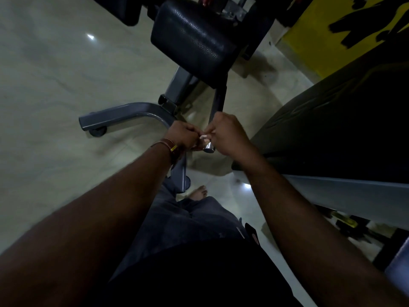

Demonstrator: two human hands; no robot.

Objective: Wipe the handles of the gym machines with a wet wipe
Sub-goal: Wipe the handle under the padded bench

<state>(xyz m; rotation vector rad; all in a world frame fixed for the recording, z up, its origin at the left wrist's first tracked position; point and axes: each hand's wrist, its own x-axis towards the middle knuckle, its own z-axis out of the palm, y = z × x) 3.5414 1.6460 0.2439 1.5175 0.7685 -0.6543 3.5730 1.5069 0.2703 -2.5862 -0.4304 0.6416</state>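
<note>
Both hands meet at the handle: my right hand [230,136] curls around the dark bar and my left hand [183,135] pinches the wet wipe [203,136] against it. To clean well, I should wrap the wipe fully round and twist along the grip. Its long axis runs toward me from the black pad [194,36], chrome cap [209,148] nearest.

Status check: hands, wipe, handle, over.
Left hand and right hand both pinch the wet wipe at the handle's chrome end. Nothing blocking.
</note>
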